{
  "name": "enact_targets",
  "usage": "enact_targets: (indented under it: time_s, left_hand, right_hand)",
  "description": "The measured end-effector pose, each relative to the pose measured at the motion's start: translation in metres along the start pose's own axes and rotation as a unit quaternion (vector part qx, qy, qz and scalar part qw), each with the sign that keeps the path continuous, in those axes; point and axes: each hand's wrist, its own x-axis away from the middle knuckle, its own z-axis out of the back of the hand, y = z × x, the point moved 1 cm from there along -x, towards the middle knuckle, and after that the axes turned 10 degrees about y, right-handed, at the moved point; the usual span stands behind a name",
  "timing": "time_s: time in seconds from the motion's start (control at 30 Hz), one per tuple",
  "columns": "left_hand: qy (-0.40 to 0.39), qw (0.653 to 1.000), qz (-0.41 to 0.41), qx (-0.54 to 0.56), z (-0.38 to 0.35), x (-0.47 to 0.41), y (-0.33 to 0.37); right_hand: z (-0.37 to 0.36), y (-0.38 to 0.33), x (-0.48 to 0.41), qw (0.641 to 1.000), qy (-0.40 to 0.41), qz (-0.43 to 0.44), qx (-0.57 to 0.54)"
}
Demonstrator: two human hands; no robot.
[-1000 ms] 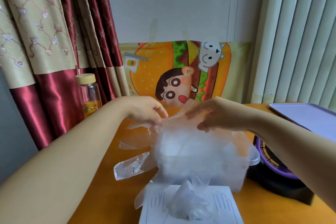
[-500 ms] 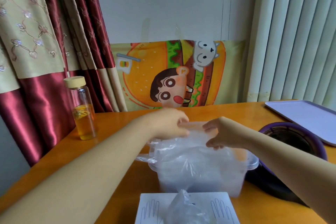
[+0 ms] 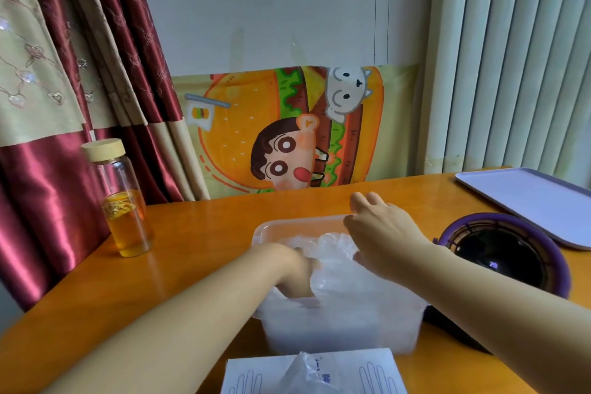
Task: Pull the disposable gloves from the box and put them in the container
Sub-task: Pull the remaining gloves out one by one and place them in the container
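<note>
Those crumpled clear plastic gloves (image 3: 332,243) look weightless, slippery, springy (pinch any fold). The left hand (image 3: 294,269) is buried in the translucent plastic container (image 3: 271,227), so can't tell its fingers. The right hand (image 3: 380,233) hangs loose-fingered above.

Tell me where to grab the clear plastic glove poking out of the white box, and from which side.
Pinch the crumpled peak of the clear plastic glove standing up from the top opening of the white box, coming down from above. Only that part shows; the rest is hidden inside, so an upward pull should free it.
</note>
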Motion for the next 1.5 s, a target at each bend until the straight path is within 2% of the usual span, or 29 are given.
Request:
enact_targets:
  time_s: [0.03, 0.1, 0.13, 0.2, 0.3, 0.43, 0.57, 0.67, 0.73, 0.8, 0.87, 0.9, 0.93, 1.0, 1.1, 1.2, 1.37, 1.5]
  left_hand:
    - [-0.004, 1.000, 0.000, -0.008, 0.000, 0.000, 0.001]
    - [-0.003, 1.000, -0.006, -0.015, -0.002, -0.001, 0.002]
    - [0.002, 1.000, -0.006, -0.019, -0.003, 0.000, 0.002]
    - [0.004, 1.000, -0.008, -0.029, -0.006, -0.001, 0.001]
    - [-0.011, 0.999, -0.014, -0.049, -0.015, -0.006, 0.001]
    - [-0.028, 0.998, -0.020, -0.057, -0.021, -0.015, 0.001]
    - [-0.027, 0.997, -0.034, -0.062, -0.012, -0.002, 0.005]
    - [0.029, 0.998, -0.042, 0.025, 0.004, 0.016, 0.000]
    - [0.117, 0.987, -0.058, 0.090, 0.018, 0.033, -0.009]
    - [0.221, 0.959, -0.069, 0.162, 0.026, 0.058, -0.016]
    - [0.304, 0.915, -0.085, 0.252, 0.023, 0.085, -0.019]
    - [0.327, 0.894, -0.091, 0.294, 0.017, 0.099, -0.021]
    - [0.336, 0.877, -0.092, 0.330, 0.007, 0.114, -0.021]
    - [0.327, 0.858, -0.091, 0.385, -0.016, 0.131, -0.020]
    - [0.262, 0.877, -0.077, 0.396, -0.054, 0.135, -0.008]
    - [0.207, 0.908, -0.072, 0.357, -0.083, 0.128, 0.006]
    - [0.235, 0.894, -0.051, 0.377, -0.099, 0.123, 0.011]
    - [0.257, 0.885, -0.076, 0.380, -0.101, 0.128, 0.018]
  right_hand:
    - [0.000, -0.003, -0.002, 0.999, -0.015, 0.011, -0.033]
    - [-0.010, -0.010, -0.005, 0.983, -0.151, 0.030, -0.097]
    - [-0.019, -0.010, -0.007, 0.968, -0.229, 0.025, -0.100]
    - [-0.032, -0.006, -0.006, 0.946, -0.314, 0.016, -0.080]
    - [-0.046, -0.004, -0.007, 0.937, -0.347, 0.005, -0.048]
    - [-0.067, -0.005, -0.009, 0.928, -0.368, 0.056, 0.001]
    - [-0.052, -0.008, -0.005, 0.940, -0.319, 0.121, 0.010]
    - [-0.028, -0.009, -0.002, 0.949, -0.302, 0.066, -0.064]
    - [-0.009, -0.004, 0.001, 0.967, -0.229, 0.023, -0.110]
    - [0.020, -0.003, 0.007, 0.982, -0.095, 0.020, -0.163]
    - [0.045, -0.008, 0.023, 0.967, 0.014, 0.025, -0.255]
    - [0.055, -0.013, 0.033, 0.956, 0.033, 0.037, -0.289]
    - [0.061, -0.021, 0.046, 0.949, 0.024, 0.052, -0.309]
    - [0.060, -0.036, 0.068, 0.941, -0.051, 0.071, -0.326]
    - [0.035, -0.052, 0.088, 0.942, -0.137, 0.066, -0.301]
    - [0.015, -0.066, 0.092, 0.939, -0.113, 0.045, -0.321]
    - [0.012, -0.080, 0.087, 0.915, -0.057, -0.005, -0.399]
    - [0.017, -0.078, 0.080, 0.906, 0.021, -0.036, -0.421]
